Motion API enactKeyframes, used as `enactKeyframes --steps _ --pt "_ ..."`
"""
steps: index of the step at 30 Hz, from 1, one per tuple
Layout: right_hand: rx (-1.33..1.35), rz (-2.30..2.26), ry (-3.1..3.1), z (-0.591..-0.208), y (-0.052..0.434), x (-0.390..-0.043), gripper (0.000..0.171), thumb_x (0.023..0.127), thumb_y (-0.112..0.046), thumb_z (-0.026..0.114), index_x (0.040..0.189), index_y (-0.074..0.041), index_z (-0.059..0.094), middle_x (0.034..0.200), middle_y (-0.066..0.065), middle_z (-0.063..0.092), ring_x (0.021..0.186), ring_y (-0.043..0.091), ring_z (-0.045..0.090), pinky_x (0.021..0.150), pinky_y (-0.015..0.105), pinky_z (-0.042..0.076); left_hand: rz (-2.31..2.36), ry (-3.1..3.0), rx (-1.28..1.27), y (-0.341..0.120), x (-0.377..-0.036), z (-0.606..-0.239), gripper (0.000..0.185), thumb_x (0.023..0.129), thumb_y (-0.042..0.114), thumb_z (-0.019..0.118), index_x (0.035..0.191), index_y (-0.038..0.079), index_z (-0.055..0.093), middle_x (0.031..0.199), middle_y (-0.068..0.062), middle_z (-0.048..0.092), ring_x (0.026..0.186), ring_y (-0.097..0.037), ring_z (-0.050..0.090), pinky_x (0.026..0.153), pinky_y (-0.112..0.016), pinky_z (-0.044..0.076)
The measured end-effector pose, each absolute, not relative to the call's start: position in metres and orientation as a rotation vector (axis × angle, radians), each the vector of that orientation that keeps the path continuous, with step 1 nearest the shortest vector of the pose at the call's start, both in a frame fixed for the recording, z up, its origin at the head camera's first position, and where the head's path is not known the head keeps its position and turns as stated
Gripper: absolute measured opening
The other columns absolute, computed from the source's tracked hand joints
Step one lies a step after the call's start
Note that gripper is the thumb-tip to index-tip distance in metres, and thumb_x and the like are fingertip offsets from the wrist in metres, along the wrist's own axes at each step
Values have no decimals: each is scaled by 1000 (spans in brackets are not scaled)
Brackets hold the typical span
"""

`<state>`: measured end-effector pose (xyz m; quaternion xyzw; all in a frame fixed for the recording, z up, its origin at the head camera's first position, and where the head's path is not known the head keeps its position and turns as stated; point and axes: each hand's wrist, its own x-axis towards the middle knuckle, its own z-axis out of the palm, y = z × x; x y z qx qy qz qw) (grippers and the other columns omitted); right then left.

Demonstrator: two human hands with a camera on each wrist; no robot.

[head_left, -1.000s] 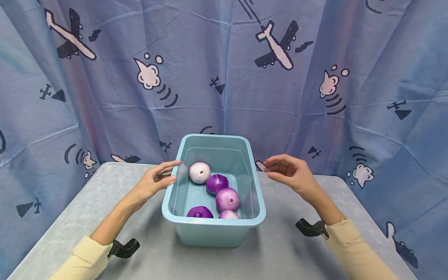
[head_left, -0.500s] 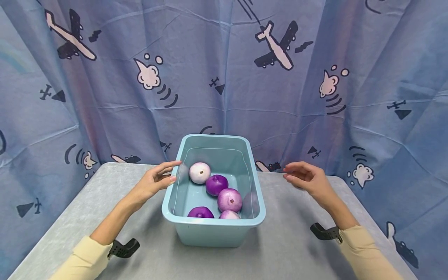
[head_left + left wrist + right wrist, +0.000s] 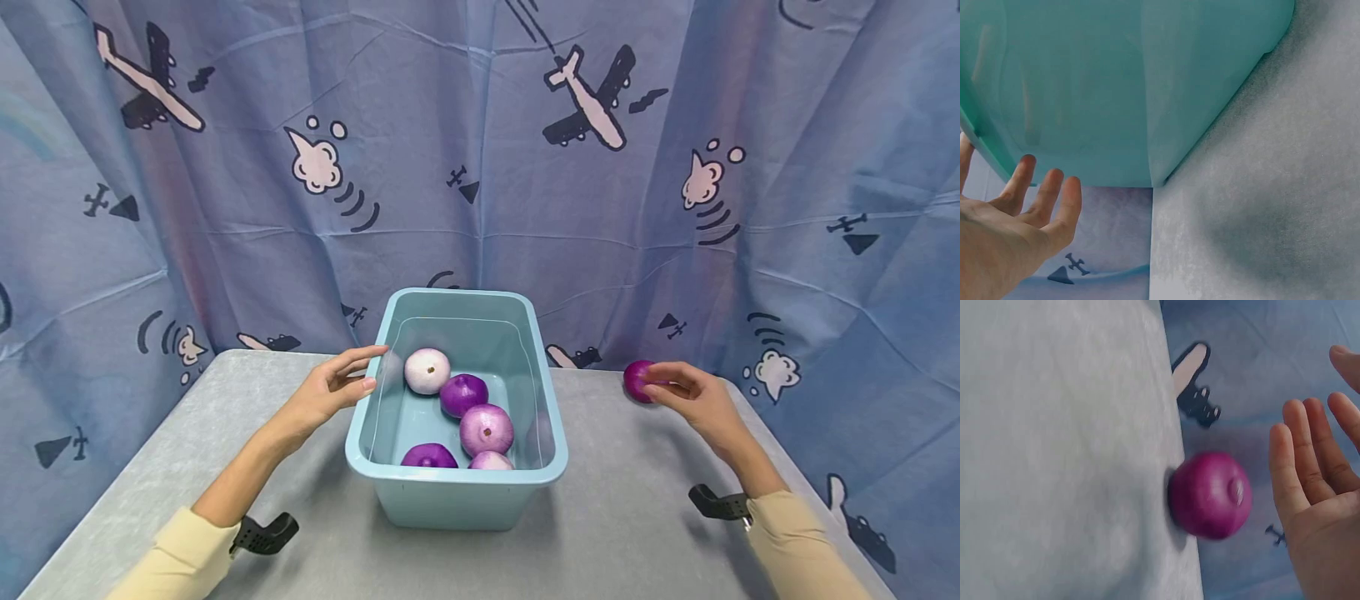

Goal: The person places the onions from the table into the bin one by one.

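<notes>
A light blue plastic bin [image 3: 456,500] stands on the table with several red onions inside, among them a pale one [image 3: 427,372] and a lighter purple one [image 3: 487,431]. My left hand [image 3: 318,404] touches the bin's left rim with relaxed fingers; the left wrist view has it beside the bin wall [image 3: 1079,94]. Another red onion [image 3: 637,382] sits on the table near the back edge, right of the bin. My right hand [image 3: 690,396] hovers at this onion, partly covering it in the head view. In the right wrist view, extended fingers [image 3: 1302,462] are apart from the onion [image 3: 1210,495].
The grey table [image 3: 300,550] runs back to a blue curtain [image 3: 480,167] printed with airplanes. A black wrist mount [image 3: 266,533] is on the left forearm, another mount [image 3: 716,502] on the right.
My right hand has moved right and slightly down, uncovering the onion on the table. The lighter purple onion in the bin has rocked a little. My left hand stays at the rim.
</notes>
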<state>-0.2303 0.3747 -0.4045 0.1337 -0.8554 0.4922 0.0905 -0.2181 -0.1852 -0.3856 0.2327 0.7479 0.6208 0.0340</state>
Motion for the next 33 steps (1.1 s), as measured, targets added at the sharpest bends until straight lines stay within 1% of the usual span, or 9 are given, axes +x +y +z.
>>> enactKeyframes --steps 10,14,17,18,20,22,25,26,33 --pt "285 1354 -2536 -426 397 -236 49 97 -19 73 135 6 56 129 28 59 102 0 61 80 14 50 1919 2284 716 -185 -217 -385 53 101 17 64 150 8 49 149 -25 45 126 -36 54 94 -39 51" --pt "200 1312 -2516 -434 401 -240 56 95 -22 76 137 6 53 133 28 56 112 22 63 78 11 48 1917 2287 720 -184 -217 -385 52 101 17 64 150 8 48 149 -26 45 126 -38 54 94 -39 51" --pt "147 1302 -2521 -440 402 -245 63 95 -25 76 142 7 48 138 30 51 122 44 54 78 9 46 1921 2284 717 -184 -217 -385 52 101 17 64 150 8 49 149 -26 45 126 -39 54 93 -39 52" --pt "124 1304 -2529 -441 403 -247 67 95 -27 76 144 7 46 140 30 49 124 47 51 78 9 46 1923 2284 714 -184 -217 -384 52 101 17 64 150 8 49 148 -26 45 126 -39 54 93 -39 52" --pt "79 1308 -2550 -444 404 -250 74 94 -31 76 148 6 41 145 31 44 128 50 47 84 17 50 1926 2282 711 -184 -217 -385 52 101 17 64 150 9 49 148 -26 46 126 -40 54 93 -39 52" --pt "31 1334 -2568 -447 404 -252 80 94 -34 77 151 5 37 149 32 39 131 52 43 93 34 52 1928 2278 717 -184 -217 -385 52 101 17 64 150 8 49 148 -26 46 127 -44 52 93 -39 52" --pt "-15 1377 -2584 -450 405 -256 88 92 -36 78 155 4 30 153 33 32 134 54 38 101 60 43 1936 2266 723 -184 -217 -385 52 101 17 64 150 9 49 148 -26 46 128 -47 50 93 -39 52" --pt "-18 1397 -2584 -452 405 -258 90 92 -35 78 156 3 28 153 34 30 135 54 36 102 64 39 1938 2262 726 -185 -217 -385 52 101 16 63 150 9 49 148 -26 46 128 -48 50 93 -39 52" --pt "-31 1435 -2625 -456 402 -270 99 89 -34 81 160 -1 20 157 35 21 138 57 28 104 69 32 1945 2246 724 -185 -217 -384 52 101 16 64 150 9 49 149 -27 45 127 -48 50 91 -39 53"
